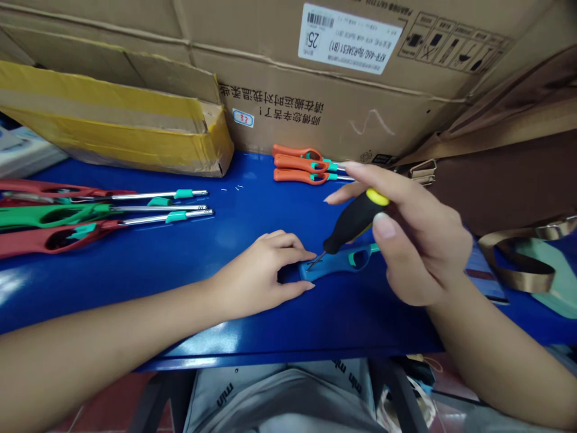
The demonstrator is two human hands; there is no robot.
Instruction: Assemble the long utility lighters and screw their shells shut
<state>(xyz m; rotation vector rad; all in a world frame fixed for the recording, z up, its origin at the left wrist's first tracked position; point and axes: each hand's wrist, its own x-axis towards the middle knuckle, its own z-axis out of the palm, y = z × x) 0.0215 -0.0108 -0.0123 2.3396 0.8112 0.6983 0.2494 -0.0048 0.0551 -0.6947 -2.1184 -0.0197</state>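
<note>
Head view: the left hand (256, 273) had its thumb and forefinger set narrowly either side of one end of a curved blue plastic lighter (336, 264), which looked like a steadying hold. The right hand (421, 240) gripped a black-handled screwdriver with a yellow band (354, 222) between thumb and fingers, forefinger poking out past it. Its thin metal shaft (318, 260) slanted down to the lighter between the left fingertips; couldn't tell if it was seated. Imo doing this well meant a straighter shaft, light pressure and left fingertips clear of slips
</note>
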